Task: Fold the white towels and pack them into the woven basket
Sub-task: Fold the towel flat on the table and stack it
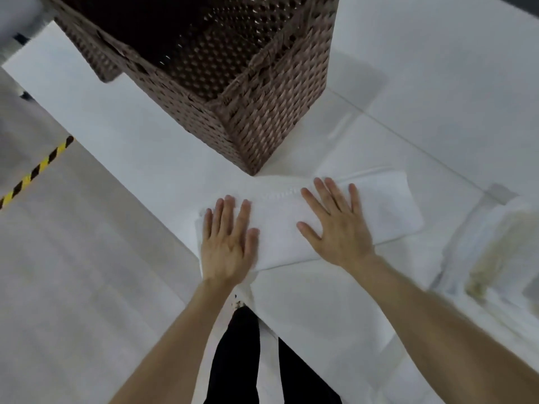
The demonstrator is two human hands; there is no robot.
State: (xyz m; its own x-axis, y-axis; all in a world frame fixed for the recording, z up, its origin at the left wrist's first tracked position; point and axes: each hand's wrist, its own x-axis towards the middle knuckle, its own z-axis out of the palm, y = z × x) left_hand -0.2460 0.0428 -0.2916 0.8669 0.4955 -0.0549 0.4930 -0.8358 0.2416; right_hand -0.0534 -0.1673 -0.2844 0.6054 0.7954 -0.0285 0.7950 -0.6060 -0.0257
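A white towel, folded into a long strip, lies on the white table near its front corner. My left hand presses flat on the strip's left end, fingers spread. My right hand lies flat on its middle, fingers apart. Neither hand grips the cloth. Just behind the towel stands the tall brown woven basket; its near corner almost touches the towel's far edge. The basket's inside is dark and I cannot see what it holds.
A blurred heap of white cloth lies at the right edge of the table. A grey floor with a yellow-and-black striped line lies to the left, below the table's edge. My dark trouser legs show at the bottom.
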